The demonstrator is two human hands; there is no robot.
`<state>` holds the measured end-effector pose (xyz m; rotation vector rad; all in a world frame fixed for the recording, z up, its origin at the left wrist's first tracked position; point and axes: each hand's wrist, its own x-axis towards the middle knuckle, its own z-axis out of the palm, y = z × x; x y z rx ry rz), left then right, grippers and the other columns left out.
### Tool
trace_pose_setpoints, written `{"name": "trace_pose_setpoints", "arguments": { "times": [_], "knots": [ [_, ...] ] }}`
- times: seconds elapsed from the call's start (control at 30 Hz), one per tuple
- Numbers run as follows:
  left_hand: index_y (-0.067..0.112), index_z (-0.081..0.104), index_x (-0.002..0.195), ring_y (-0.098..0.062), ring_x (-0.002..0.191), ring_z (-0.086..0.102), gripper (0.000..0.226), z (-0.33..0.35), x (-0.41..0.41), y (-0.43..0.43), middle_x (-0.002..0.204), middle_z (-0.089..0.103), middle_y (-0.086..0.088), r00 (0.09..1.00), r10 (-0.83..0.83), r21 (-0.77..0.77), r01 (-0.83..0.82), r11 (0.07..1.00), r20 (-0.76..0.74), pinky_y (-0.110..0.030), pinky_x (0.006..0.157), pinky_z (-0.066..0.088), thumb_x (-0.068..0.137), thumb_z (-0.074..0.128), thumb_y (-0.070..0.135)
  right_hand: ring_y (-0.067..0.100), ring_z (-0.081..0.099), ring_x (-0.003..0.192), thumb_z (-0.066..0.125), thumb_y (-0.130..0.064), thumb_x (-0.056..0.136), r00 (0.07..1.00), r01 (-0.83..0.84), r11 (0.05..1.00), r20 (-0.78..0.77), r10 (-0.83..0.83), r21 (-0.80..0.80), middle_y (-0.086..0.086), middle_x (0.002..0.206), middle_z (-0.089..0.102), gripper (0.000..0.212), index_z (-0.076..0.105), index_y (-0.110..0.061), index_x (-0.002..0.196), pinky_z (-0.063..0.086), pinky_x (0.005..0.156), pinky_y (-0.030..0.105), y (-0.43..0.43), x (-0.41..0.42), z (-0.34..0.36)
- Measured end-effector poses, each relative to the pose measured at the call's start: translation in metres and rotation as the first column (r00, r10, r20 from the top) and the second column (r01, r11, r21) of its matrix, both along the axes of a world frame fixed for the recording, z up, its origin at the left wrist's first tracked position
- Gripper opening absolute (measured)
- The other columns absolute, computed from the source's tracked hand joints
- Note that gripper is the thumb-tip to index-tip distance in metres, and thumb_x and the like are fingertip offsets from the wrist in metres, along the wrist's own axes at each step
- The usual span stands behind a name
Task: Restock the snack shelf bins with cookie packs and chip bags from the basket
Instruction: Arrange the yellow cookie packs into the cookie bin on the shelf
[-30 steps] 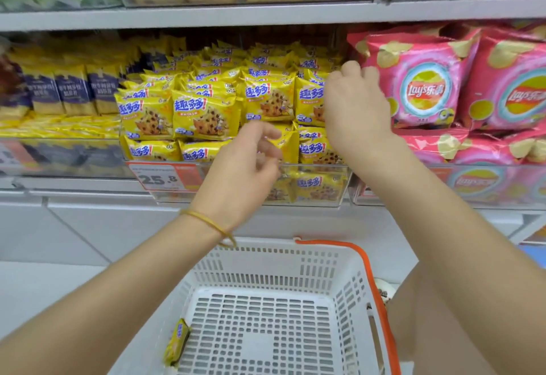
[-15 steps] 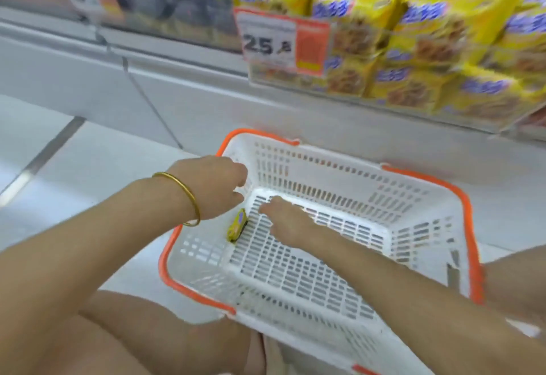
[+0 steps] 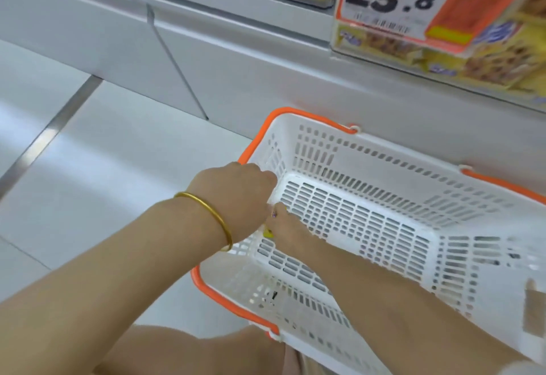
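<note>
Yellow wrapper is showing as a thin sliver of cookie pack, lying low in the corner of the basket and wedged in view between the two grips. The right grip is reaching down into that corner, but its fingertips are hiding behind the left grip, so I cannot tell whether it is pinching the pack yet. The left grip is curling its knuckles over the basket wall just above the pack, and whether it is clenching anything is likewise hidden. Judging by its look, the pack is probably light, crinkly and a little slippery, with brittle cookies inside. A gentle pinch on a sealed end or along the long edges is looking wiser than a squeeze across the middle. The cookie bin is waiting well above and to the right of both grips.
</note>
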<state>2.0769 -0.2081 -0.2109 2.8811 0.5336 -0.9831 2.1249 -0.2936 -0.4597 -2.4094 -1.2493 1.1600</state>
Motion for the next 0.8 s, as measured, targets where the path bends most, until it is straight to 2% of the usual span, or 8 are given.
{"name": "trace_pose_setpoints", "arguments": {
  "times": [0.1,0.17,0.2,0.27,0.4,0.53,0.63,0.8],
  "knots": [
    [0.023,0.044,0.127,-0.02,0.116,0.047,0.032,-0.006,0.004,0.002,0.124,0.049,0.0,0.997,-0.002,-0.049,0.006,0.999,0.079,-0.034,0.086,0.042,0.098,0.038,0.034,0.018,0.045,0.083,0.062,-0.013,0.086,0.962,0.237,0.967,-0.163,-0.221,0.089,0.0,0.099,0.032,0.012,0.055,-0.012,0.095,0.045,0.08,0.028,-0.008,-0.001,-0.002],
    [0.021,0.044,0.126,-0.021,0.116,0.048,0.031,-0.005,0.007,0.001,0.124,0.049,-0.001,0.998,-0.016,-0.07,0.02,0.997,0.06,-0.034,0.088,0.043,0.098,0.039,0.034,0.004,0.043,0.074,0.067,-0.01,0.083,0.869,0.462,0.881,-0.247,-0.428,0.103,-0.005,0.092,0.032,0.022,0.048,-0.015,0.074,0.037,0.074,0.005,-0.014,0.004,0.005],
    [0.02,0.045,0.125,-0.022,0.115,0.049,0.032,-0.005,0.01,0.0,0.124,0.049,-0.002,0.999,-0.01,-0.087,0.014,0.996,0.046,-0.035,0.089,0.044,0.098,0.039,0.034,-0.001,0.042,0.076,0.069,-0.008,0.08,0.819,0.545,0.829,-0.291,-0.494,0.127,-0.003,0.094,0.035,0.025,0.048,-0.016,0.069,0.034,0.069,0.001,-0.019,0.009,0.01],
    [0.019,0.045,0.126,-0.023,0.114,0.049,0.032,-0.005,0.015,-0.003,0.124,0.05,-0.003,0.999,-0.027,-0.104,0.03,0.994,0.034,-0.034,0.09,0.043,0.098,0.04,0.035,-0.001,0.045,0.08,0.073,-0.007,0.076,0.721,0.663,0.726,-0.418,-0.552,0.185,0.001,0.1,0.043,0.026,0.05,-0.018,0.068,0.035,0.067,0.004,-0.032,0.018,0.033],
    [0.014,0.043,0.13,-0.027,0.119,0.046,0.041,0.0,0.036,-0.018,0.129,0.046,-0.009,0.993,-0.085,-0.125,0.095,0.988,0.079,-0.037,0.097,0.041,0.095,0.046,0.035,0.021,0.059,0.082,0.074,0.002,0.074,0.601,0.753,0.612,-0.633,-0.488,0.243,0.003,0.102,0.055,0.034,0.05,-0.019,0.084,0.049,0.063,0.027,-0.072,0.046,0.105],
    [0.007,0.042,0.132,-0.028,0.119,0.049,0.051,0.019,0.065,-0.054,0.131,0.05,-0.014,0.977,-0.006,-0.295,0.07,0.953,0.215,-0.037,0.098,0.039,0.091,0.056,0.036,0.016,0.058,0.08,0.071,0.014,0.072,0.637,0.748,0.54,-0.647,-0.42,0.386,0.002,0.1,0.055,0.046,0.049,-0.018,0.097,0.049,0.065,0.021,-0.117,0.069,0.19],
    [0.01,0.042,0.134,-0.024,0.116,0.052,0.05,0.048,0.082,-0.088,0.129,0.054,-0.01,0.922,0.094,-0.426,0.081,0.901,0.374,-0.026,0.09,0.038,0.092,0.057,0.033,0.012,0.057,0.079,0.07,0.016,0.072,0.663,0.74,0.487,-0.627,-0.409,0.465,0.001,0.097,0.055,0.049,0.049,-0.018,0.1,0.049,0.065,0.017,-0.153,0.078,0.246],
    [0.018,0.058,0.096,-0.019,0.079,0.052,0.014,0.095,0.096,-0.138,0.076,0.048,0.008,0.695,0.341,-0.579,0.132,0.804,0.633,-0.025,0.064,0.038,0.086,0.066,0.022,0.008,0.054,0.078,0.073,0.013,0.071,0.757,0.653,0.468,-0.504,-0.415,0.596,0.002,0.094,0.055,0.047,0.051,-0.014,0.103,0.049,0.067,0.018,-0.204,0.091,0.32]
  ]
}}
